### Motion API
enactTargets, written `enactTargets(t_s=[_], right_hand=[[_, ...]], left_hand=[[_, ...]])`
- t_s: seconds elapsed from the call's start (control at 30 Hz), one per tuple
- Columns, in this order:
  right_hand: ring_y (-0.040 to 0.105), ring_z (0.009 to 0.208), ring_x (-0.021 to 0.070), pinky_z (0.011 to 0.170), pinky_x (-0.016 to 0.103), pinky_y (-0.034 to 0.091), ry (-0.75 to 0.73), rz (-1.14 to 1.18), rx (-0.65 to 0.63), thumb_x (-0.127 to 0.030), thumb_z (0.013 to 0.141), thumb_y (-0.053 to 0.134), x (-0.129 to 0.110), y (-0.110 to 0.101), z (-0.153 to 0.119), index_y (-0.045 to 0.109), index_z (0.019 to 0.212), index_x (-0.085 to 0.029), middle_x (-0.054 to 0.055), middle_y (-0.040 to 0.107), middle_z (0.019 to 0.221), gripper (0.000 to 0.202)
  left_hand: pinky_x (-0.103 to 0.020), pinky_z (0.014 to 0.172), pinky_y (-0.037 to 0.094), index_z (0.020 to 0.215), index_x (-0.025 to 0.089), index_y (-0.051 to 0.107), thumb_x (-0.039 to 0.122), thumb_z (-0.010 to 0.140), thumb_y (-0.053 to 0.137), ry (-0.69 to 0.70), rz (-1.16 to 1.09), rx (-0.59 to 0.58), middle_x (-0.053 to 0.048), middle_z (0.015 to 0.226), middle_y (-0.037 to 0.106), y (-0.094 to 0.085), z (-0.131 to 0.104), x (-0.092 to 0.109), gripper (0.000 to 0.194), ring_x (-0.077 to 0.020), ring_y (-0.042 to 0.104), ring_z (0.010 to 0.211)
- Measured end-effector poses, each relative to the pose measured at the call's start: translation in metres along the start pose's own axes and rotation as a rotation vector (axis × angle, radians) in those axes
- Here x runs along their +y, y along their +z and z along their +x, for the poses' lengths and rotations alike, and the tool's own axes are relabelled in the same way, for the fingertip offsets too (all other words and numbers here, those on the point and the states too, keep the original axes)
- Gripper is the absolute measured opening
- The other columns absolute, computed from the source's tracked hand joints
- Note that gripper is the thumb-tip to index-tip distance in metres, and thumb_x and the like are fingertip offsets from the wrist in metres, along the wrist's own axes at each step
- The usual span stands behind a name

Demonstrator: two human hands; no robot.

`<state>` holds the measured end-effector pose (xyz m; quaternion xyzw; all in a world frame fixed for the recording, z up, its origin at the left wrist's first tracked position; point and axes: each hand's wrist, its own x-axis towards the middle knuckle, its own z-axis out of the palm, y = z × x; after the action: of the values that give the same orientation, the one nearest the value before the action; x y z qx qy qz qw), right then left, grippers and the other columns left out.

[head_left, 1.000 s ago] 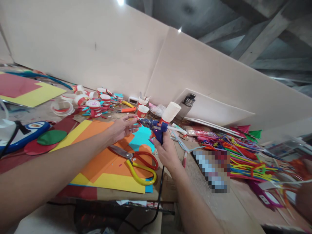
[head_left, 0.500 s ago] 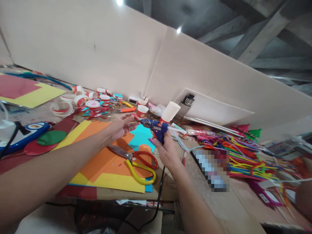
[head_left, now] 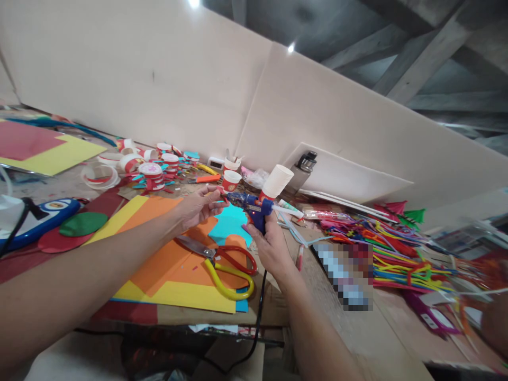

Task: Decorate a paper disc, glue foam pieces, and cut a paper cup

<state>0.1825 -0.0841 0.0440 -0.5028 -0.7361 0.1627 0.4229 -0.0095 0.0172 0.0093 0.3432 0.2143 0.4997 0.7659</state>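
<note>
My right hand [head_left: 270, 246] is wrapped round the handle of a blue glue gun [head_left: 257, 207], with a pale glue stick [head_left: 283, 209] jutting from its back end. The gun's nozzle points left, at a small red piece [head_left: 223, 194] pinched in the fingertips of my left hand [head_left: 202, 207]; its exact shape is hard to make out. Below both hands, scissors [head_left: 214, 257] with one red and one yellow handle lie on orange sheets [head_left: 159, 259] and yellow paper [head_left: 190, 297]. Cyan paper [head_left: 229, 225] lies just under the nozzle.
Red-and-white paper cups [head_left: 231, 181] and a tilted cup stack [head_left: 278, 182] stand behind the hands. Cut cup pieces [head_left: 152, 177] crowd the back left. Colourful pipe cleaners [head_left: 397, 254] lie right, near a blurred-out flat object [head_left: 341, 275]. A black cord [head_left: 260, 307] hangs over the table edge.
The red piece in my left fingertips has turned slightly at the nozzle. Both hands stay almost in the same place, and the glue gun has barely moved.
</note>
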Motion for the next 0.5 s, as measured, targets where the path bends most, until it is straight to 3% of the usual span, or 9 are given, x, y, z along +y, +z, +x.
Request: enactTargets(t_s=[0.13,0.3,0.5], right_hand=[[0.047,0.121,0.0236,0.106,0.047,0.036,0.004,-0.007,0.01,-0.027,0.088,0.05,-0.0003,0.0002,-0.0003,0.039,0.136,-0.027,0.008,0.053,0.13,0.05],[0.052,0.114,0.0238,0.104,0.048,0.037,0.021,0.012,-0.003,-0.027,0.087,0.051,0.0029,-0.0011,-0.0016,0.042,0.134,-0.026,0.007,0.062,0.111,0.047],[0.053,0.11,0.0217,0.102,0.044,0.04,0.017,0.062,-0.007,-0.027,0.088,0.05,0.0087,-0.0019,-0.0035,0.045,0.131,-0.025,0.006,0.06,0.116,0.043]], left_hand=[[-0.023,0.059,0.055,0.09,0.016,0.06,0.022,0.07,0.078,-0.008,0.014,-0.011,-0.003,0.081,0.069,-0.0011,0.0003,-0.0004,0.027,-0.0171,0.07,0.072],[-0.023,0.058,0.054,0.089,0.017,0.061,0.021,0.068,0.079,0.008,0.001,0.014,-0.002,0.079,0.069,-0.0025,0.0024,0.001,0.028,-0.0162,0.07,0.069],[-0.024,0.064,0.054,0.089,0.016,0.063,0.024,0.076,0.073,0.03,-0.021,-0.011,-0.003,0.084,0.071,-0.0054,0.0032,0.0031,0.018,-0.0164,0.069,0.075]])
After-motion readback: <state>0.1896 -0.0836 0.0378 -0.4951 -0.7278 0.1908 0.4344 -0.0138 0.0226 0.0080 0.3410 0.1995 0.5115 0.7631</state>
